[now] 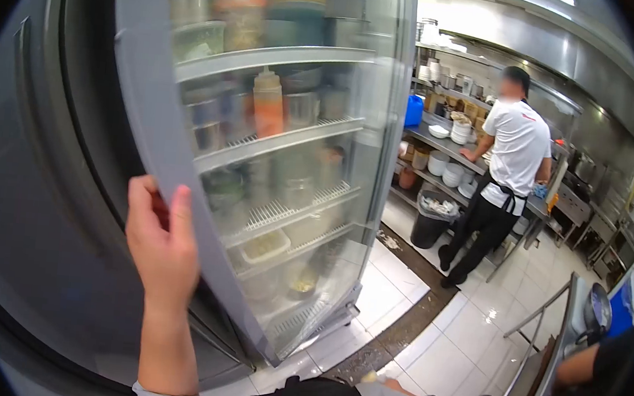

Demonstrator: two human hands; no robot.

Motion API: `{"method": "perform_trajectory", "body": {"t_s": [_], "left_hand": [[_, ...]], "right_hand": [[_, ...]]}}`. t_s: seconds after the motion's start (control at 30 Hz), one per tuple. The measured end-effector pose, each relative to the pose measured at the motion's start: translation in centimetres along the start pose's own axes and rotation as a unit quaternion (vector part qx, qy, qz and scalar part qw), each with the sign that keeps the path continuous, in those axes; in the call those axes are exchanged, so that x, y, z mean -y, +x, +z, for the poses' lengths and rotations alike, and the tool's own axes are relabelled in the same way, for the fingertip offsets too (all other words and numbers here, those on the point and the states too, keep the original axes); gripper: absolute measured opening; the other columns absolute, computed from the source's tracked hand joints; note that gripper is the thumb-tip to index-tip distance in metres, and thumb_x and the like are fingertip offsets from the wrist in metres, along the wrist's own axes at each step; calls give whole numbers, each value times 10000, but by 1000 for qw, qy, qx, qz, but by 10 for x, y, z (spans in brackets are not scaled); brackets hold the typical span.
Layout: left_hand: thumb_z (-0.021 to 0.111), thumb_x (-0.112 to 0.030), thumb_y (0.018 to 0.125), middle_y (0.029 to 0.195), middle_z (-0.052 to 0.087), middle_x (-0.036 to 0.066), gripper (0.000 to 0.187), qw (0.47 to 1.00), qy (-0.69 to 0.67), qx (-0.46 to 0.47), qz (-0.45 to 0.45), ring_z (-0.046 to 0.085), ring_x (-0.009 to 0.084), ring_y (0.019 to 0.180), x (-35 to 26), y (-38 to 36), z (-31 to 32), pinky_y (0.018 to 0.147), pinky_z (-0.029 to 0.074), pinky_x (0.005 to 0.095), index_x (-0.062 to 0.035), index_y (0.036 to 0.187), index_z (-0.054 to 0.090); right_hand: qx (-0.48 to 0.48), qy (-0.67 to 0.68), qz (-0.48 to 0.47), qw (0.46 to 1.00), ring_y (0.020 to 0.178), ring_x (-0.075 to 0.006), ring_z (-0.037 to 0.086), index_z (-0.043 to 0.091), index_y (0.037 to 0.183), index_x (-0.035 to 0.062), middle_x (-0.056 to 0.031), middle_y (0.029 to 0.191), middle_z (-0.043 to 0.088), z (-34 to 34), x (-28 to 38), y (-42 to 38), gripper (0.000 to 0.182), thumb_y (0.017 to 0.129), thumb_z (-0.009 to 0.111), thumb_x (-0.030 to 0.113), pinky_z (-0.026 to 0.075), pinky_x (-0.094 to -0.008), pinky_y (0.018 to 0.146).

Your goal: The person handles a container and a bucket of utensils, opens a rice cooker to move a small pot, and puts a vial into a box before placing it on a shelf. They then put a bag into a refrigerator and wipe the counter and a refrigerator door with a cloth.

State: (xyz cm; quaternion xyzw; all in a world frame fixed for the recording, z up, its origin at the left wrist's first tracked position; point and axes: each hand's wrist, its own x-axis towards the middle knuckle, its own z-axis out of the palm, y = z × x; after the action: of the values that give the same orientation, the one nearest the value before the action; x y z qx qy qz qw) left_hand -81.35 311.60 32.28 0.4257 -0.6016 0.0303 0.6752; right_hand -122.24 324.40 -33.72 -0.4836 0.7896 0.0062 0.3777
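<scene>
1. The left hand (165,241) is raised at the grey frame (135,99) of a tall glass-fronted fridge (280,147), fingers curled and thumb up; I cannot tell whether it is clamped on the frame's edge.
2. The fridge stands upright before the person, left of the middle of the view. Behind the glass, wire shelves carry a squeeze bottle (268,107) with orange contents, a white tub (265,246) and other containers (many too blurred to name).
3. What seems to be the right hand (396,387) shows as a sliver at the bottom, near something pale; its grip cannot be told.
4. Beyond, a co-worker (519,144) in a white shirt has one hand on a steel tabletop (424,136), near stacked white bowls (461,130). A black bin (429,227) stands below.
5. At right, another person's forearm (576,365) is near a pan (598,306).
</scene>
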Motion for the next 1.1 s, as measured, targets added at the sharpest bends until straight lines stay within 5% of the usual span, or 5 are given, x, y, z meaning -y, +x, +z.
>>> {"method": "perform_trajectory", "body": {"t_s": [0.13,0.2,0.4,0.9,1.1], "left_hand": [[513,-123,922,1037,546,37,216,985,-78,116,104,511,151,944,26,-150,12,855,465,365,-111,1118,603],[513,-166,866,1067,578,91,260,827,62,169,533,523,226,1082,-99,-119,8,1015,374,414,-84,1084,628],[521,-241,743,1003,613,105,344,638,153,293,696,506,258,1150,-147,-178,83,1175,185,448,-6,925,694],[524,-260,821,1335,488,107,370,709,-255,259,604,387,266,1316,-98,-251,122,1159,199,497,-87,1144,581],[694,-170,769,1400,400,141,503,695,-156,667,220,455,344,1259,141,-298,85,1032,392,482,-150,1237,513]], "right_hand": [[-85,146,-34,985,1040,-396,614,638,1085,-16,-254,1057,652,-50,63,-78,533,830,539,442,489,-446,871],[-174,249,-36,952,894,-340,667,654,1027,-19,-203,925,689,-56,81,-107,463,838,557,394,514,-426,759],[-135,519,30,844,605,-156,545,625,923,-54,-59,679,592,-67,96,-179,353,826,581,283,449,-348,561],[-181,229,156,944,881,-250,677,667,974,-55,-208,908,690,85,-75,-164,404,816,641,316,501,-391,746],[-133,350,19,927,846,-256,686,666,976,-49,-201,873,695,67,23,-164,392,806,664,304,506,-387,724]]}}
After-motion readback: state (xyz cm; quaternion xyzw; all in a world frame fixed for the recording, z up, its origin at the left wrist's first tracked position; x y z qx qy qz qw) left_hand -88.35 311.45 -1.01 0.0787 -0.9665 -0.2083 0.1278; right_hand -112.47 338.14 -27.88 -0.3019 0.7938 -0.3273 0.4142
